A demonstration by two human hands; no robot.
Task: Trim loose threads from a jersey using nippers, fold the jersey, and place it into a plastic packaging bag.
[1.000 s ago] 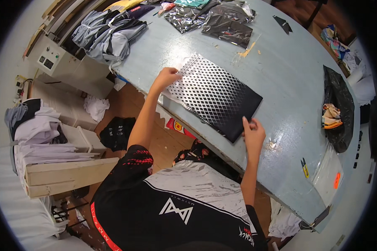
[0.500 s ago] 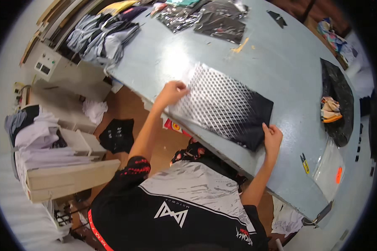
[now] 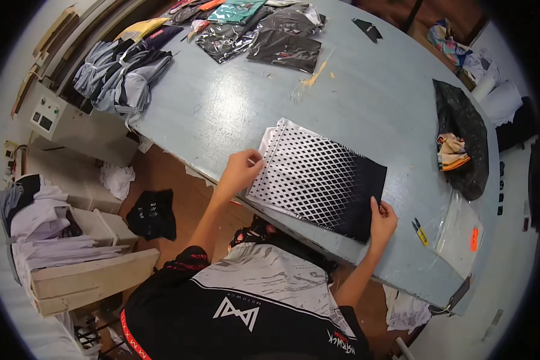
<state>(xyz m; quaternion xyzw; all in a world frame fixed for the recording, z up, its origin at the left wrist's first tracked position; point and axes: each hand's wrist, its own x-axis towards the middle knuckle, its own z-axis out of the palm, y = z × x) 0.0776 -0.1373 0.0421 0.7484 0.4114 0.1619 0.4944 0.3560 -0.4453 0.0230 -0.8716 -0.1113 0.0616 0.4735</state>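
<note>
A folded piece of fabric [image 3: 312, 177] lies on the blue-grey table near its front edge. White with black diamonds at the left, it fades into solid black at the right. My left hand [image 3: 241, 172] is at the white left edge, thumb and fingers closed on the cloth there. At the black right end, my right hand [image 3: 383, 223] has its thumb on top of the edge and its fingers curled around it. A white layer shows beneath the patterned one along the left side.
Right of my right hand lie a yellow-and-black cutter [image 3: 420, 231], a clear plastic sleeve [image 3: 456, 237] and a black plastic bag [image 3: 462, 132]. Bagged garments [image 3: 285, 51] and tied grey-black bundles [image 3: 123, 78] occupy the far left of the table. White cloth [image 3: 72, 246] is stacked at left.
The view has shifted, with the table's contents now further left. Both hands have drawn the fabric slightly nearer and rightward over the table; its blurred left end now looks sharp and flat.
</note>
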